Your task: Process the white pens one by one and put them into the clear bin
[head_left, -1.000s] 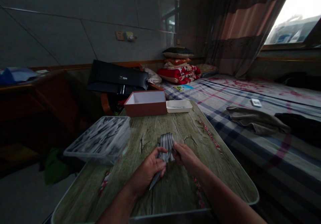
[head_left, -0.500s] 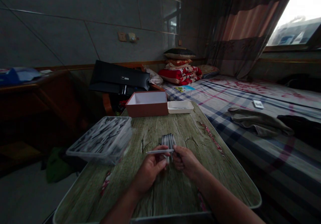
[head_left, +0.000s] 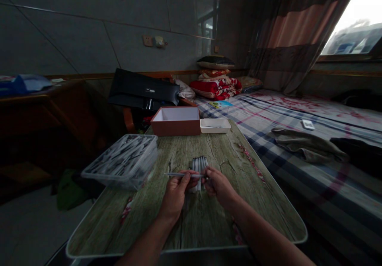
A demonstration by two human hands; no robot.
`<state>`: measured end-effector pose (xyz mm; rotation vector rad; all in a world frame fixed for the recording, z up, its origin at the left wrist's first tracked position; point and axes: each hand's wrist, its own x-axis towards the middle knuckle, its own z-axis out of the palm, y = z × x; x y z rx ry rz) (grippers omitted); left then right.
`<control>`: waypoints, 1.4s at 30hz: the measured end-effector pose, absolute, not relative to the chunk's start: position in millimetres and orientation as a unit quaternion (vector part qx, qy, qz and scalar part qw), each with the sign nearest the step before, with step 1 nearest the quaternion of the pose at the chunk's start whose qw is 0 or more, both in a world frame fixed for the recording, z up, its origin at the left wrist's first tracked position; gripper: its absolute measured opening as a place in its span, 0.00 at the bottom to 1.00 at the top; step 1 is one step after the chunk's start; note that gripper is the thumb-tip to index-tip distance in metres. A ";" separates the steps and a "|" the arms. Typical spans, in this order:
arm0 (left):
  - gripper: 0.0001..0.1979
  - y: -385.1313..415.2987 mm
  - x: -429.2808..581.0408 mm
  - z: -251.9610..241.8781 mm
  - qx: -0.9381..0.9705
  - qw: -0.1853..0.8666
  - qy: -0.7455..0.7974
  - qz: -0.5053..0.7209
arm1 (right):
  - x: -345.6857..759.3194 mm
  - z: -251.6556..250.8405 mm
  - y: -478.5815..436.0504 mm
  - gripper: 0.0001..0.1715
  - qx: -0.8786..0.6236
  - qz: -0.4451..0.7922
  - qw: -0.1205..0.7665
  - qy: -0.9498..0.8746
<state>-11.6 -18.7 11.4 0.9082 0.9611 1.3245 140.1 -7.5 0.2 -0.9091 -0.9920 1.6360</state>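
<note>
A slim grey pen (head_left: 179,174) lies level between my hands, above the table. My left hand (head_left: 176,190) pinches its middle between thumb and fingers. The fingers of my right hand (head_left: 217,183) are closed at its right end. Just behind and under the hands, several similar pens (head_left: 198,163) lie side by side on the wood-patterned table (head_left: 179,148), pointing away from me; their near ends are partly hidden. To the left, a clear plastic box (head_left: 119,158) is full of such pens.
At the table's far edge stand a red-brown open box (head_left: 176,128) and a white tray (head_left: 215,130) holding something thin. Behind them is a black monitor (head_left: 143,91). A bed (head_left: 256,119) with plaid bedding runs along the right.
The pen has moved left and its left end now sticks out further past my left hand. My left thumb has come up onto the pen.
</note>
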 end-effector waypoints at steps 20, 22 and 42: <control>0.12 -15.9 -12.2 7.9 0.389 0.596 0.401 0.577 | 137.1 -4.8 -9.5 0.21 -0.392 0.662 0.471 -0.431; 0.13 -15.4 -13.3 6.0 0.388 0.594 0.401 0.579 | 137.2 -3.3 -10.2 0.21 -0.365 0.680 0.486 -0.409; 0.13 -15.5 -13.9 5.4 0.375 0.597 0.411 0.578 | 137.0 -1.8 -8.0 0.22 -0.407 0.677 0.446 -0.421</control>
